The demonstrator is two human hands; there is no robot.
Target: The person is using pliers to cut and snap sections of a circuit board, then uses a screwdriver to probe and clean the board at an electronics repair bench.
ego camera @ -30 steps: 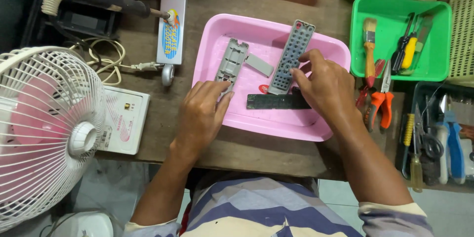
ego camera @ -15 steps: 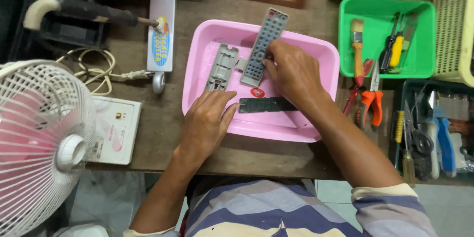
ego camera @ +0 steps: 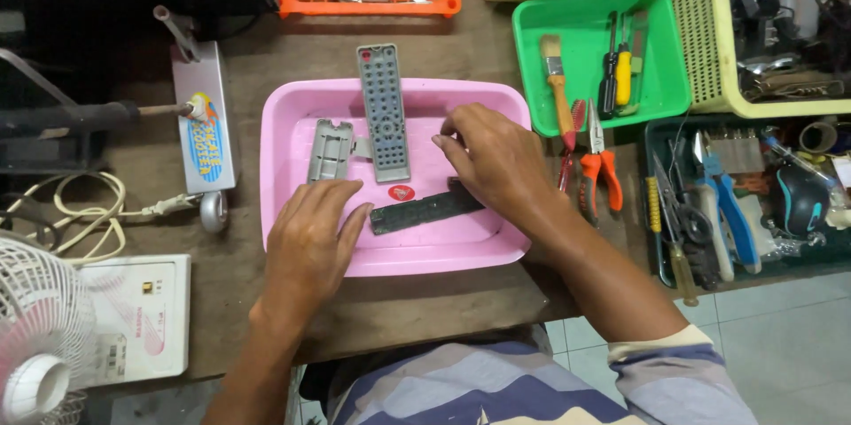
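Observation:
A pink tray (ego camera: 461,252) sits on the wooden bench. In it lie a grey remote key panel (ego camera: 383,110) with its far end over the rim, a grey back cover (ego camera: 330,150), a small red piece (ego camera: 401,193) and a dark circuit board (ego camera: 417,210). My left hand (ego camera: 310,243) rests palm down on the tray's near left part, fingertips beside the board's left end. My right hand (ego camera: 496,163) hovers over the board's right end and hides it. Its curled fingers are just right of the key panel, apart from it and holding nothing.
A green tray (ego camera: 660,97) with a brush and screwdrivers sits to the right, with orange pliers (ego camera: 603,168) beside it. A dark bin of tools (ego camera: 753,203) lies further right. A soldering iron on its stand (ego camera: 202,119), a cord, a white box (ego camera: 142,319) and a fan (ego camera: 40,345) are on the left.
My right hand held the key panel above the tray; now the panel lies in the tray and the hand is off it. My left hand has stayed by the board.

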